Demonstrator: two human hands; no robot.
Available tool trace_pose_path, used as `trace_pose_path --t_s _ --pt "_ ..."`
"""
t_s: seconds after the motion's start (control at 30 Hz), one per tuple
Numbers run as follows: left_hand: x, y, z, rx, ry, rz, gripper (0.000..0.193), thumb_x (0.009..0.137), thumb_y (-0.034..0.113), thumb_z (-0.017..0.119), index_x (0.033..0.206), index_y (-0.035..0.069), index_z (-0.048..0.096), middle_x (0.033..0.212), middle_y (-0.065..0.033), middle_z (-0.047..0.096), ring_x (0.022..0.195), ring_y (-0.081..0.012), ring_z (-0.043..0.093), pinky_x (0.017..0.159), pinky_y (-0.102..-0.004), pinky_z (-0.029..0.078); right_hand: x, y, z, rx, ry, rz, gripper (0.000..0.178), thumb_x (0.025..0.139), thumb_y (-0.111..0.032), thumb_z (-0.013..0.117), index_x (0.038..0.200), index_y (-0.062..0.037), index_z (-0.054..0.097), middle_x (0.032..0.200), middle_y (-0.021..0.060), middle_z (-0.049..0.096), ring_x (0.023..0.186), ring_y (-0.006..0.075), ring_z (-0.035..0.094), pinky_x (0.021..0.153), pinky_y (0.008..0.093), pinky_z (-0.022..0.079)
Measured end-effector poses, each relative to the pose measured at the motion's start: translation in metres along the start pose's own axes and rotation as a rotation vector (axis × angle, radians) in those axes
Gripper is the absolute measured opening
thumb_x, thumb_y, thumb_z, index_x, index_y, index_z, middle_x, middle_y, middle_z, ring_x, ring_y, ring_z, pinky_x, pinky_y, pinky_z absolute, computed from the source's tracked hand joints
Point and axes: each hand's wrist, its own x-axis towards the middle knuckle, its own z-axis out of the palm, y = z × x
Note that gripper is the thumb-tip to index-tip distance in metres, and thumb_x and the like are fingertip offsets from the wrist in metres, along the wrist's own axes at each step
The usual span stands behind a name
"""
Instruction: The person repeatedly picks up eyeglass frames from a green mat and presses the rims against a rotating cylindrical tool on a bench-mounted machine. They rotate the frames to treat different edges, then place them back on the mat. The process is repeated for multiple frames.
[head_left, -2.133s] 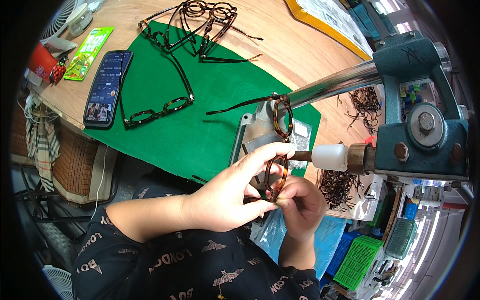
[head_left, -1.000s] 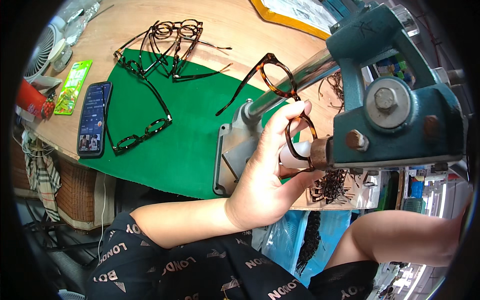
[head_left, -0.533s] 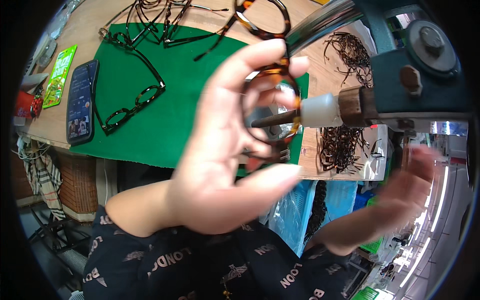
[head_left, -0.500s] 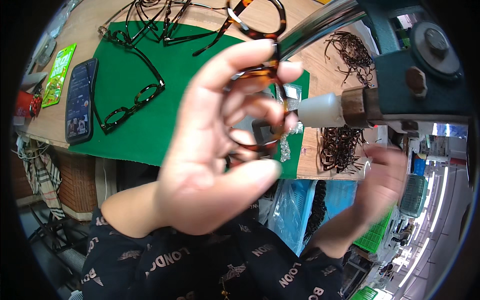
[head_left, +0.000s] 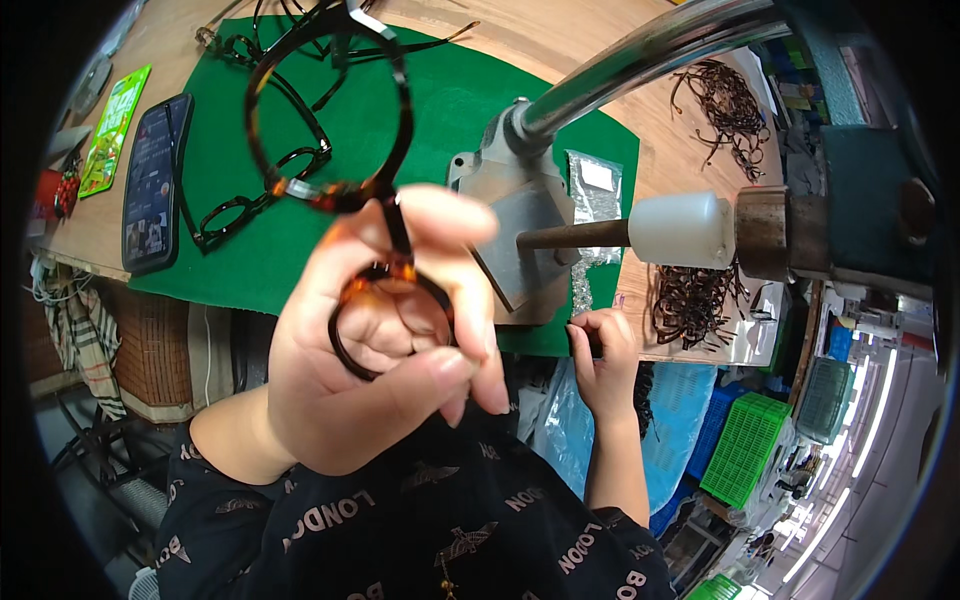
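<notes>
My left hand is raised close to the camera. Its fingers are closed around a tortoiseshell eyeglass frame, one round rim standing up above the hand and the other lying against the palm. My right hand rests at the table's front edge, fingers curled and thumb close to the index fingertip. Those fingertips are beside a small pile of tiny shiny parts; whatever they pinch is too small to make out. Between and beyond the hands stands a bench press with a metal base and a white plastic sleeve.
A green mat covers the table, with glasses and a phone at left. Brown temple arms lie in bundles at right. The press's steel column slants overhead. A green crate stands below.
My left hand has moved left and down with the eyeglass frame, away from the press. My right hand has come left from beside the temple bundle to the tiny parts.
</notes>
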Motion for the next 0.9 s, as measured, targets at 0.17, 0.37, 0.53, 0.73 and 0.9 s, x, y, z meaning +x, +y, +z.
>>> trace_pose_path --t_s 0.17,0.37,0.53,0.73,0.9 --pt "0.004 -0.005 -0.003 -0.124 -0.263 -0.007 0.029 0.08 0.032 0.063 0.078 0.006 0.051 0.086 -0.0118 0.053 0.079 -0.0346 0.06 0.06 -0.0388 0.054 0.005 -0.007 -0.008 -0.054 -0.065 -0.072 0.01 0.075 0.001 0.065 0.081 -0.0012 0.057 0.078 0.0105 0.057 0.07 0.0241 0.055 0.062 0.0306 0.045" --pt "0.009 0.001 -0.019 -0.197 -0.6 -0.17 0.008 0.082 0.0 0.056 0.074 -0.001 0.057 0.076 -0.0064 0.055 0.062 -0.0155 0.054 0.054 -0.0251 0.042 -0.008 0.006 -0.012 0.22 -0.046 0.148 0.01 0.077 0.004 0.064 0.085 0.0001 0.059 0.081 0.0074 0.056 0.068 0.0146 0.054 0.06 0.0231 0.044" --pt "0.0 0.016 -0.01 -0.046 -0.414 -0.408 0.01 0.083 -0.003 0.051 0.093 -0.004 0.053 0.079 -0.0049 0.055 0.056 -0.0075 0.055 0.048 -0.0194 0.041 -0.001 0.001 -0.014 0.175 -0.096 0.104 0.01 0.077 0.003 0.065 0.084 -0.0002 0.059 0.082 0.0077 0.056 0.068 0.0145 0.055 0.059 0.023 0.045" --pt "-0.001 0.002 -0.012 0.116 -0.452 -0.42 0.017 0.086 0.001 0.05 0.102 -0.002 0.048 0.07 -0.002 0.051 0.052 -0.0063 0.053 0.048 -0.0188 0.04 0.004 -0.001 -0.01 0.039 -0.104 -0.006 0.011 0.073 0.002 0.065 0.079 -0.0015 0.056 0.079 0.0112 0.057 0.069 0.0253 0.055 0.063 0.0327 0.045" --pt "-0.002 0.0 -0.01 0.1 -0.463 -0.461 0.021 0.087 0.003 0.049 0.107 -0.001 0.045 0.062 0.002 0.048 0.051 -0.0058 0.052 0.047 -0.0187 0.039 0.007 -0.013 -0.013 -0.074 -0.139 -0.087 0.013 0.073 0.002 0.064 0.079 -0.0017 0.054 0.079 0.0125 0.057 0.074 0.0306 0.055 0.069 0.0363 0.044"
